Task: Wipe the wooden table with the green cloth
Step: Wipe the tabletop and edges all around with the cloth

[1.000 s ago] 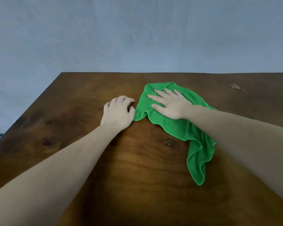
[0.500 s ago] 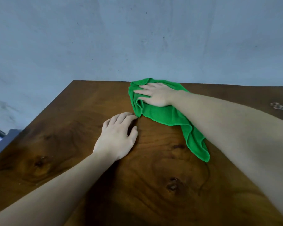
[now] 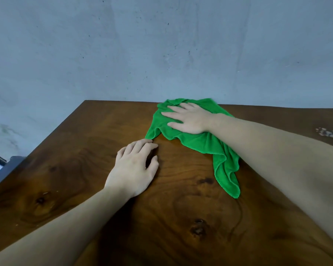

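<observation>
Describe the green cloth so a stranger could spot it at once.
Look to the far edge of the wooden table, by the blue-grey wall. The green cloth lies flattened under the right hand, the only bright thing there.

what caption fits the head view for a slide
Right hand presses green cloth flat at wooden table's far edge; left hand rests beside.

Right hand (image 3: 190, 120) is flat on the green cloth (image 3: 204, 143), fingers straight and spread, pressing it down at the far edge of the wooden table (image 3: 69, 169), close to the blue-grey wall (image 3: 161, 45). The cloth's tail trails back toward the camera beside the right forearm. Left hand (image 3: 133, 167) rests palm-down on the bare wood, fingers loosely bent, fingertips just beside the cloth's near corner. Pale speckles (image 3: 325, 132) dot the table's right side.
</observation>
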`<state>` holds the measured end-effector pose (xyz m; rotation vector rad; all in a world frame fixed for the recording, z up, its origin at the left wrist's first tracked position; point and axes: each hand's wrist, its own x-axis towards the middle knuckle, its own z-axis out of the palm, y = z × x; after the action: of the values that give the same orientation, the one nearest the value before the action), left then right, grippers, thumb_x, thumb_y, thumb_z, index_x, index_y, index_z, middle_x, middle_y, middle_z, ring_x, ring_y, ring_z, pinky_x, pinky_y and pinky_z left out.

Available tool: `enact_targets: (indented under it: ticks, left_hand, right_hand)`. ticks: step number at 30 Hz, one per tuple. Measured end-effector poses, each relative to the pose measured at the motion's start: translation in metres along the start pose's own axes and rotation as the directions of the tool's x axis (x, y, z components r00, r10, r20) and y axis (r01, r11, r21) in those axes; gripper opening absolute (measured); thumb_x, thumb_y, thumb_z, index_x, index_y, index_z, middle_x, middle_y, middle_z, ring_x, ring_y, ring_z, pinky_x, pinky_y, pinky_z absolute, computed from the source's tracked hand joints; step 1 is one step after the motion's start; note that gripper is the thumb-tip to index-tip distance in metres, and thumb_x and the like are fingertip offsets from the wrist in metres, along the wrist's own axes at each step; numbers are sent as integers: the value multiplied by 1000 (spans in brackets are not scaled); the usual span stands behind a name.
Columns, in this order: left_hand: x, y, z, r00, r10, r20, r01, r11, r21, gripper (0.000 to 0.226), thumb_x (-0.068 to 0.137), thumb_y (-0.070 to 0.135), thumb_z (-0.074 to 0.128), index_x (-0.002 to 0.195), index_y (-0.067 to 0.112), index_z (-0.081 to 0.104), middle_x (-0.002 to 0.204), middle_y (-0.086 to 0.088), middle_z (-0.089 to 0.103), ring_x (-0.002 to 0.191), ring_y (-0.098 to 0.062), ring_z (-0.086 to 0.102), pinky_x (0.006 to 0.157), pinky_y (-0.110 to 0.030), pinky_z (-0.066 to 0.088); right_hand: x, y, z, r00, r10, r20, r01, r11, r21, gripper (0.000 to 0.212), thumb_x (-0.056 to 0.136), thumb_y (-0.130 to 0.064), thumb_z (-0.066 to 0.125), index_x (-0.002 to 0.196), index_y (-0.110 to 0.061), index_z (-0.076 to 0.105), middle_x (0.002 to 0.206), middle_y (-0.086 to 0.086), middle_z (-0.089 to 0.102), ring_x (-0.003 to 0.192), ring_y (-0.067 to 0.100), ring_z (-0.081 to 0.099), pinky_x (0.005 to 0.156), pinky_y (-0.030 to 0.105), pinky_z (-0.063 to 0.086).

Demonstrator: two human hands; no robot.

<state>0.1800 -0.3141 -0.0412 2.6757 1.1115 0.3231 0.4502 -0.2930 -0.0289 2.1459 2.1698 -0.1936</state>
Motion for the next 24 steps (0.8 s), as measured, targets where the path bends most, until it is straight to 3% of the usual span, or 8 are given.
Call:
enact_targets:
  ticks: [5,13,17,24]
  left_hand:
    - [0,-2,-1,1000,-5,23,5,1000,-2,41,100,49,33,139,41,44,149,19,37,143,-7,23,121,-44,12]
    - [1,1,-1,1000,-10,16,10,1000,11,41,100,47,35,138,38,46,148,17,39,143,-10,26,120,-45,15]
    - [1,0,0,1000,-7,15,7,1000,11,41,100,47,35,138,37,46,149,16,39,143,-11,26,119,-44,15]
    - [2,1,0,1000,10,7,-10,1000,27,43,100,46,35,138,34,47,150,9,40,142,-17,29,118,-46,19]
  right_hand:
    - [-2,17,-1,1000,6,-2,-6,998,61,67,95,-78,16,157,-53,11,170,-14,5,157,19,3,125,46,0]
    - [-67,63,9,976,216,7,-216,972,96,71,94,-80,15,159,-50,10,171,-11,5,157,17,3,126,49,3]
    - [-95,43,17,956,291,30,-293,948,126,72,91,-82,6,157,-53,7,170,-12,-3,157,19,-4,126,49,-1]
    - [-156,-25,33,976,216,33,-218,973,81,56,100,-69,9,155,-57,7,170,-13,-8,157,23,-11,125,53,-7]
